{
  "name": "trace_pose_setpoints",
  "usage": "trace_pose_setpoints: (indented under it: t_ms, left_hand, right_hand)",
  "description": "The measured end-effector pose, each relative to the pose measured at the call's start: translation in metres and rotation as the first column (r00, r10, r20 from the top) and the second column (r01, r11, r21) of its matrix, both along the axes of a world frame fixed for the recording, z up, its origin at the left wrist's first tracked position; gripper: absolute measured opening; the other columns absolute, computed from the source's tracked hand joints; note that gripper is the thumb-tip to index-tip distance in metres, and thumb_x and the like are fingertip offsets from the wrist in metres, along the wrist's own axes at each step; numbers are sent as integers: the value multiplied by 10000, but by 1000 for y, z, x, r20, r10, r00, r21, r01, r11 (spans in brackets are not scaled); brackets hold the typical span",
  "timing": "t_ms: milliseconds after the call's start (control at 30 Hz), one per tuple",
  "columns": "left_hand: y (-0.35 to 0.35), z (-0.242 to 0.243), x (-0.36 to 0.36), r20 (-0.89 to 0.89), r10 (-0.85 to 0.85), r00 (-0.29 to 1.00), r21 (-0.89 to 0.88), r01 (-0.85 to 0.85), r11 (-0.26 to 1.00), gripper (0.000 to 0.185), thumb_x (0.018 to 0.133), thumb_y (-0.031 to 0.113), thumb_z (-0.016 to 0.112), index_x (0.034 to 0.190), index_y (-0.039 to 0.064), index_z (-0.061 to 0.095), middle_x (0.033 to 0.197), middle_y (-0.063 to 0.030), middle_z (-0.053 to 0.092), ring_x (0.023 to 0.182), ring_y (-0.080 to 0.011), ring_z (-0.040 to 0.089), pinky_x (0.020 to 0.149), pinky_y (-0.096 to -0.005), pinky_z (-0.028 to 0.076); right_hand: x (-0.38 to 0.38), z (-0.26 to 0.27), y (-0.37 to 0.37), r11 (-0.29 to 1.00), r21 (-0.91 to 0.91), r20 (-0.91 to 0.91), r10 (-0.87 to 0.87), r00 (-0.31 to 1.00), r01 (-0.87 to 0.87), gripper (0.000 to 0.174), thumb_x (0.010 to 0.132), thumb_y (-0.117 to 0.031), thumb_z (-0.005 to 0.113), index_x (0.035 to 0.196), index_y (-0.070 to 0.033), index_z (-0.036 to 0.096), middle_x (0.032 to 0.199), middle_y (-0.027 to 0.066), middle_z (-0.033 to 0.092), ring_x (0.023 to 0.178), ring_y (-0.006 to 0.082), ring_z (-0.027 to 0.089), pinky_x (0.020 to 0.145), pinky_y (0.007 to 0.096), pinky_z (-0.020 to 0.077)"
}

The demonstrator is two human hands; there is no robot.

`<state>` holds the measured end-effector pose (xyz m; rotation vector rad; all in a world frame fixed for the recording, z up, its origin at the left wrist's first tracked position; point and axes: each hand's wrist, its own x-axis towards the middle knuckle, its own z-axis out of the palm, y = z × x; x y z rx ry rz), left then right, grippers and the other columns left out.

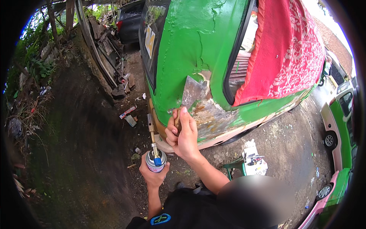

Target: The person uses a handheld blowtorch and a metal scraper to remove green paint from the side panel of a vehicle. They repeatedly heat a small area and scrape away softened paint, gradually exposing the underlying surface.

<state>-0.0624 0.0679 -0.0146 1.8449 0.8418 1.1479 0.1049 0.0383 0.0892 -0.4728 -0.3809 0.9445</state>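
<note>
My left hand [154, 174] is closed around the canister of a gas blowtorch [155, 160], its metal nozzle pointing away from me beside the vehicle's corner. No flame can be made out. My right hand [184, 134] grips the wooden handle of a putty knife [191, 91]. The knife's broad, stained blade lies over the green vehicle body [183, 57], beside a patch of bared, rusty metal [214, 117] with ragged paint edges. Long cracks run through the green paint above that patch.
A red floral cloth [283, 57] hangs over the side window. On the right, a green plastic stool [236, 167] stands by a white board [253, 157] with small tools. Scrap wood [107, 57] and a dark car [128, 23] are at upper left, other green vehicles [340, 137] at right.
</note>
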Motion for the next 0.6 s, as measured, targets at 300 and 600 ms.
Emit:
trace_pose_setpoints:
  t_ms: [300,600]
  left_hand:
    - [32,0,-21,-14,-81,997,-10,81,997,676,607,132,921,1184,-9,597,980,-121,697,871,-228,677,835,-373,548]
    - [35,-5,-30,5,-47,999,-64,47,997,625,617,134,911,1144,10,598,956,-103,688,854,-228,668,819,-379,541]
  right_hand:
    - [-22,11,28,987,115,-65,-105,992,113,389,1103,-510,426,1005,-134,440,624,-37,344,434,54,183,385,257,119]
    - [-25,15,24,991,112,-68,-70,995,78,386,1100,-515,429,1004,-142,445,630,-49,338,440,47,175,385,255,108]
